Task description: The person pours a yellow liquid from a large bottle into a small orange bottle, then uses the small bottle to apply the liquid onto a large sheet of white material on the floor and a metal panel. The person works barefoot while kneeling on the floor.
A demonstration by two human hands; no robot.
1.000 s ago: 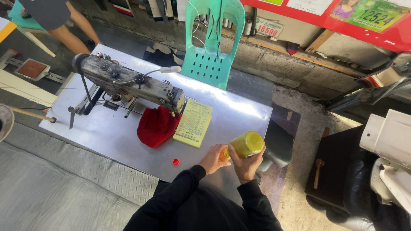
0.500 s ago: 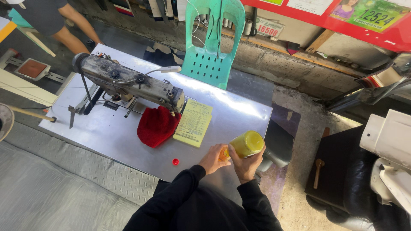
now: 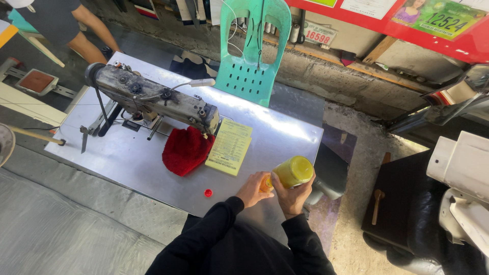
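Over the near right edge of the metal table (image 3: 285, 133), a yellow bottle (image 3: 293, 171) is held tipped on its side, base toward the camera, neck pointing left. Right hand (image 3: 292, 196) wraps the body from below, fingers closed firmly round it, so the bottle is carried clear of the tabletop. Left hand (image 3: 253, 188) sits at the orange neck end (image 3: 266, 182), fingertips pinched on it; whether a cap is under them can't be told. Likely one hand steadies while the other works the neck.

Small red cap (image 3: 208, 192) lies loose on the table just left of the left hand, apart from the bottle. Beyond it a yellow printed sheet (image 3: 229, 146) lies flat, touching a red fuzzy cloth (image 3: 185, 149) that sits under the head of a worn sewing machine (image 3: 153, 98). Green plastic chair (image 3: 252, 51) stands behind the table's far edge. Another person's arm (image 3: 84, 30) shows at top left, well apart. Both sleeves black.
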